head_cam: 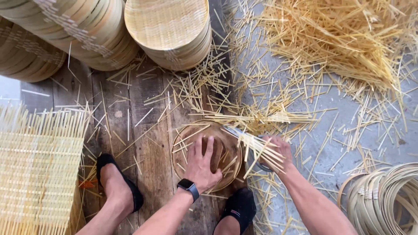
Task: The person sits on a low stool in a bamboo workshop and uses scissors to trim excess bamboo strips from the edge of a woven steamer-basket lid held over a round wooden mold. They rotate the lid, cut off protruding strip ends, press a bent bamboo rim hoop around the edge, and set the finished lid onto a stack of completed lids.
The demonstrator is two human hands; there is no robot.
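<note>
Our left hand (201,163) presses flat, open, on the round woven disc (208,154); our right hand (274,152) is closed on shears (244,139). Just beside our grip, blades could nick fingers if the disc slips.

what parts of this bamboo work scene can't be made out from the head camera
- Head view: what the right hand grips is unclear; loose bamboo strips cover it and the blade-like metal piece beside it.
- The middle of the round wooden form is hidden under the left hand.
- The woven mat is cut off by the left and bottom edges.
- The coil of bamboo hoops is cut off by the right and bottom edges.
</note>
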